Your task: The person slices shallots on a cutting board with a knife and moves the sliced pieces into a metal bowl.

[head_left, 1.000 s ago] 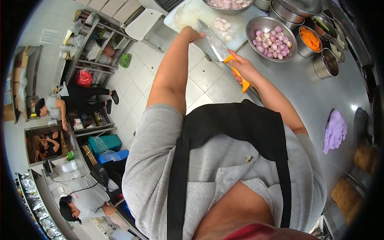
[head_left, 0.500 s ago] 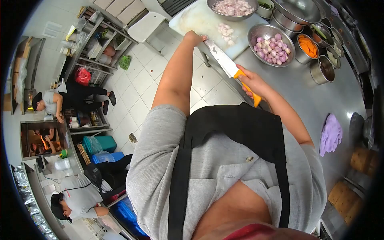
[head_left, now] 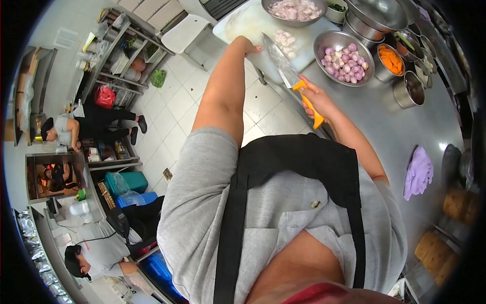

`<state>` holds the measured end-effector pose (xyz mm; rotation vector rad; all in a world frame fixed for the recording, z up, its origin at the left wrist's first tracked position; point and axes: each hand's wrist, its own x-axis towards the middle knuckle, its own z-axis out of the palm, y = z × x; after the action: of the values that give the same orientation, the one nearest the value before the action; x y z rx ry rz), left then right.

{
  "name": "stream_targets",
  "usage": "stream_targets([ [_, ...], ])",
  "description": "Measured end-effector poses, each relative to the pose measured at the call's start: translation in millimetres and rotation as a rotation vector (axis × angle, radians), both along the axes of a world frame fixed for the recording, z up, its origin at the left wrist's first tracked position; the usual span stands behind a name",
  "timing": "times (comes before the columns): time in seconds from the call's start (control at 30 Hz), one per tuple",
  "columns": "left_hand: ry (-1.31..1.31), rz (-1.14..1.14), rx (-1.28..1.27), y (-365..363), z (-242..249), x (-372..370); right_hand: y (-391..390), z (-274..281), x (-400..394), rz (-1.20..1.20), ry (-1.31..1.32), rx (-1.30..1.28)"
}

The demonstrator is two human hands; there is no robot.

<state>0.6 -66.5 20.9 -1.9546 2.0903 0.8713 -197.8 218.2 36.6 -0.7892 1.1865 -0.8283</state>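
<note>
Knife (head_left: pixel 283 64) in grip of right hand (head_left: pixel 319 99), handle (head_left: pixel 318 121) beyond edge of cutting board (head_left: pixel 237 24), grip of left hand (head_left: pixel 247 45) unclear.

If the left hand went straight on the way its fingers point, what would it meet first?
The left hand would likely meet the knife blade in the right hand, with pale pieces on the cutting board beyond; heights are unclear.
</note>
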Motion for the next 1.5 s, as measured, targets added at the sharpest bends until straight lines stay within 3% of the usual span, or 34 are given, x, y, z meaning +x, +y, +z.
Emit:
stream_targets([
  [0.5, 0.047, 0.065, 0.015, -3, -11, 0, -25, -1, 10, 0.036, 0.049, -0.031],
  [0.77, 0.072, 0.057, -0.039, -3, -20, 3, -24, 4, 4, 0.106, 0.200, -0.046],
  [0.93, 0.027, 0.023, 0.000, -2, -6, 5, -7, 14, -3, 0.148, 0.216, -0.028],
  [1.1, 0.153, 0.114, -0.003, 1, -5, 4, 28, 19, -12, 0.190, 0.247, 0.021],
  [1.3, -0.005, 0.066, 0.119, -24, -18, 4, 35, 30, -11, 0.140, 0.245, 0.019],
  [1.4, -0.035, 0.071, 0.140, -8, 12, -4, 38, 32, -11, 0.135, 0.247, 0.027],
  [1.5, 0.109, 0.154, 0.079, -13, 1, 1, 42, 32, -20, 0.070, 0.371, 0.064],
])
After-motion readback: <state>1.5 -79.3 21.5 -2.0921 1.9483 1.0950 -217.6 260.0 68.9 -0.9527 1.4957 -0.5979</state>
